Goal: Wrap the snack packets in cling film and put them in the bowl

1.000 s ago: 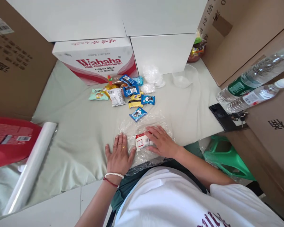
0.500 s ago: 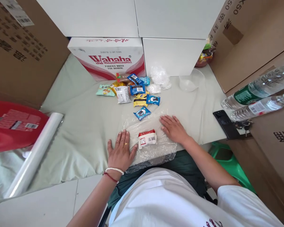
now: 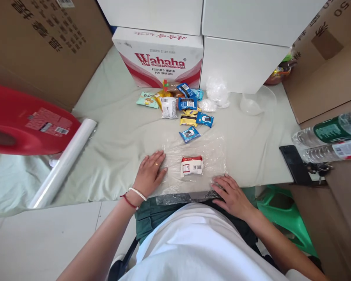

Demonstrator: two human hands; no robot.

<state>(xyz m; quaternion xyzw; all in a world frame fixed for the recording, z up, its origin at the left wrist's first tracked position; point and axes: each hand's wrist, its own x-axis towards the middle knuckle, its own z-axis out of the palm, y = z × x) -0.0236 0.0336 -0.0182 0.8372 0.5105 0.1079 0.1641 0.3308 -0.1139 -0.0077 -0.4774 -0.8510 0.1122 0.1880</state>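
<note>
A sheet of clear plastic wrap (image 3: 206,154) lies flat on the pale green cloth near the table's front edge. A red and white snack packet (image 3: 192,165) sits in its middle. My left hand (image 3: 149,173) lies flat and open on the sheet's left edge, fingers stretched out. My right hand (image 3: 230,191) rests on the sheet's near right corner at the table edge, fingers curled down onto the plastic. Behind the sheet lies a pile of several small snack packets (image 3: 183,107), blue, yellow, white and green.
A roll of plastic wrap (image 3: 64,164) and a red container (image 3: 26,125) lie at the left. A Wahaha carton (image 3: 160,58) and white boxes stand at the back, with a clear bowl (image 3: 256,102). Water bottles (image 3: 330,140), a phone (image 3: 294,168) and keys lie right.
My right hand has moved from the packet to the sheet's far right, then back to its near right corner. The left hand stayed on the left edge. The camera view shifted.
</note>
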